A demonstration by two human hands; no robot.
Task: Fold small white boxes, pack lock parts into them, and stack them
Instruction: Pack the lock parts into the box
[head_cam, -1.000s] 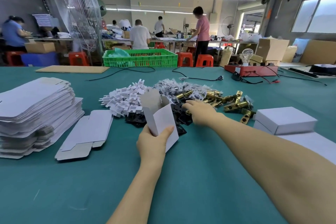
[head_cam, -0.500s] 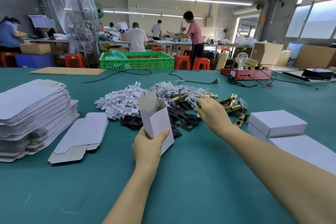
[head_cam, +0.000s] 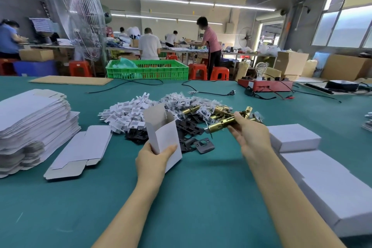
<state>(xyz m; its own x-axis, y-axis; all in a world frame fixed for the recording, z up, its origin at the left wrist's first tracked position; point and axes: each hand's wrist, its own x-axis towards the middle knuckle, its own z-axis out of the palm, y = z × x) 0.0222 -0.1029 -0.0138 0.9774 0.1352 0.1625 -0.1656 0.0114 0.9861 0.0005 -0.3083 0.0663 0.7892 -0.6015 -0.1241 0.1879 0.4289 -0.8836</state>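
- Head view shows us mid-pack: our left hand [head_cam: 153, 159] grips the bottom of a small folded white cardboard box [head_cam: 163, 133], held upright at frame centre with its top flaps open.
- Our right hand [head_cam: 249, 133], right of centre, has its fingers curled round a brass-coloured cylindrical metal latch [head_cam: 221, 124], lifted just clear of the heap and lying roughly level, its near end pointing toward the box.
- Behind both hands, on the teal table covering [head_cam: 201, 197], sits the parts heap: white plastic clips [head_cam: 124, 115], black flat metal plates [head_cam: 189, 127] and more brass latches [head_cam: 223, 109].
- A tall stack of flat white box blanks [head_cam: 32, 119] fills the left edge; one loose unfolded blank [head_cam: 80, 151] lies beside it.
- Closed white boxes [head_cam: 291, 137] are stacked at the right edge.
- We judge the step as loading the first part into the open box; whether anything is already inside we cannot tell.
- Next, we need to tilt the latch end-down and line it up with the open mouth, keeping the flaps clear.
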